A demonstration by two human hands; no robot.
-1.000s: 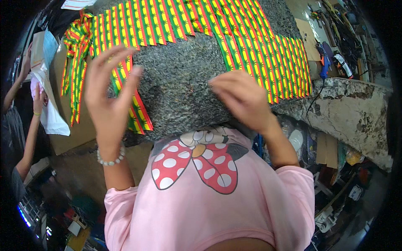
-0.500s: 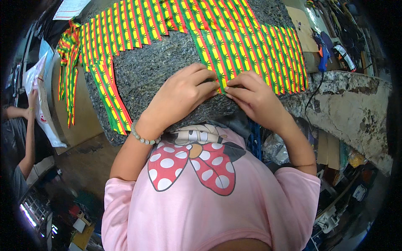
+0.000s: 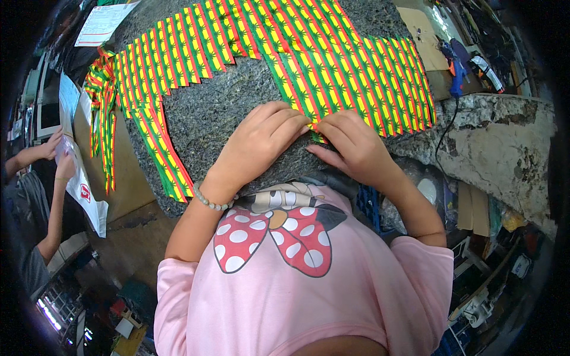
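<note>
Red-yellow-green patterned ribbon strips (image 3: 350, 83) are already lying in rows on the rough dark-grey surface (image 3: 202, 115), one end seemingly being pinched by the left hand's (image 3: 261, 133) fingers, the right hand's (image 3: 354, 145) grasp being unclear, while a tangled matching bunch (image 3: 102, 83) is apparently being left unspread.

No wording was legible: the white sheet (image 3: 107, 25), upper L, bore rows of tiny dk print w/ a red line nr its lower edge, too sm. to read, & the white plastic bag (image 3: 94, 211), far L, had a red emblem (image 3: 85, 191) w/ pale marks, also unreadable.
</note>
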